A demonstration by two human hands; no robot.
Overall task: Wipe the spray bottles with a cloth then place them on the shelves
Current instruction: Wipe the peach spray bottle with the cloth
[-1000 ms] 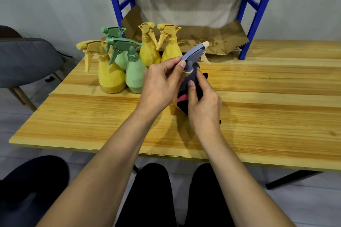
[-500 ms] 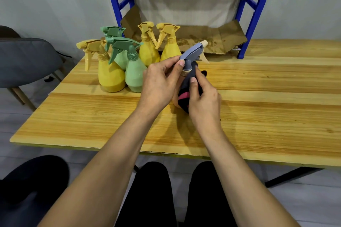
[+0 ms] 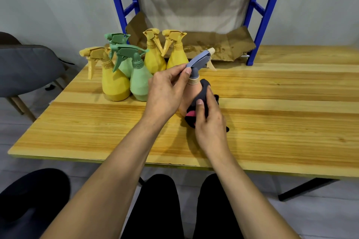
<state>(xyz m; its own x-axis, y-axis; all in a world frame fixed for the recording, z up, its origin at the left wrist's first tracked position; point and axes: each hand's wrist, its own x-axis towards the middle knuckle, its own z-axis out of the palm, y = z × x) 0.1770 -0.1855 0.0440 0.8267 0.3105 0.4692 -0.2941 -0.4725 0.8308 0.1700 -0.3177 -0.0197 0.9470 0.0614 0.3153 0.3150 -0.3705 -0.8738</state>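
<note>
While wiping was underway: left hand (image 3: 165, 93) pinched spray bottle (image 3: 199, 60) head; right hand (image 3: 210, 120) gripped cloth (image 3: 204, 89).
Next: shelf (image 3: 223, 44) likely needed upright carry.

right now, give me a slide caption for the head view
Left hand grips a bottle by its sprayer while right hand holds a dark cloth against it; five more bottles stand behind.
</note>
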